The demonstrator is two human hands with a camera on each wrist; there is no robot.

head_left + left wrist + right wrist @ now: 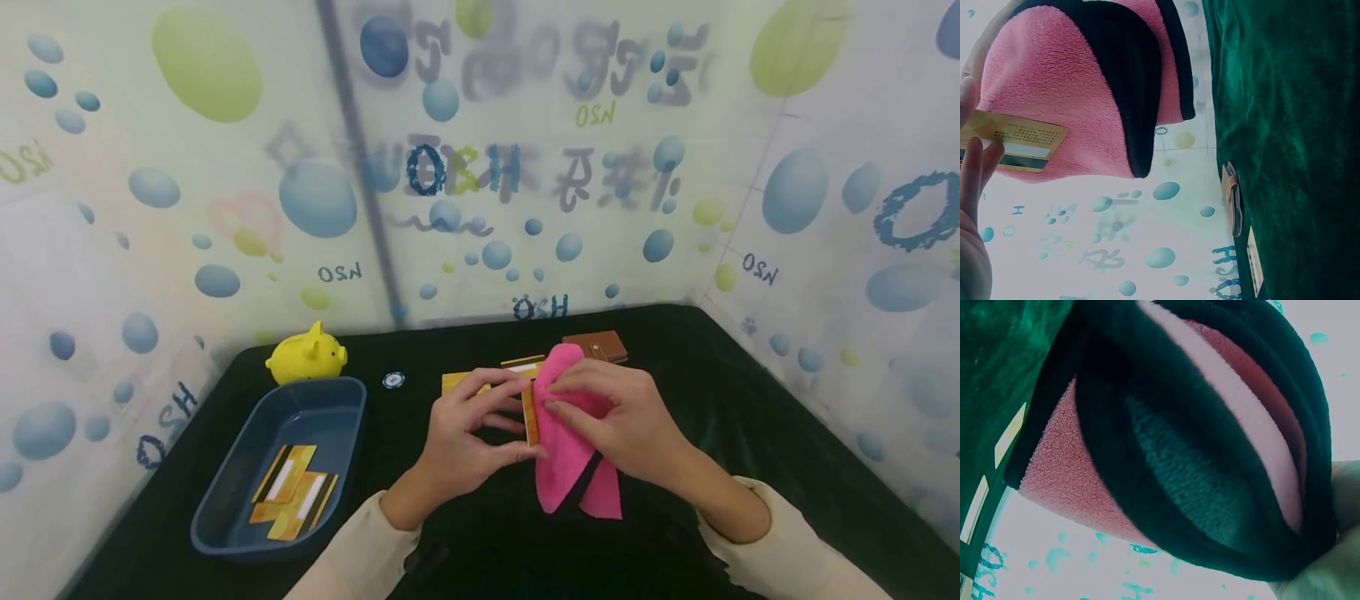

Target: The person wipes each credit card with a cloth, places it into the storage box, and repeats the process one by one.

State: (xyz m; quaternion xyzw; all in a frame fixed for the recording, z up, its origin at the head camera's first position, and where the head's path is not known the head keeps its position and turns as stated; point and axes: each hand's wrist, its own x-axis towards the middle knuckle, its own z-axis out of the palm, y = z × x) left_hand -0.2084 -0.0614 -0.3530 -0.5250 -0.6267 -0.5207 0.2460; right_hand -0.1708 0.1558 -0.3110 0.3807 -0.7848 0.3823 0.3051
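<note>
My left hand [468, 433] holds a gold bank card [530, 414] upright by its edges, between thumb and fingers. A pink cloth [558, 450] with a black border hangs from my right hand [622, 412], whose thumb and fingers pinch it. The cloth lies against the face of the card. In the left wrist view the card [1029, 140] shows its dark stripe and white strip, with the pink fleece [1054, 81] behind it. Folds of the cloth [1191, 469] fill the right wrist view and hide most of the right hand.
A blue basin [352, 417] on the left contains several gold cards [292, 492]. Behind it stands a yellow piggy bank [307, 354], with a round chip [393, 380] to its right. More cards [453, 382] and a brown wallet [597, 346] lie beyond my hands on the dark green tablecloth [750, 433].
</note>
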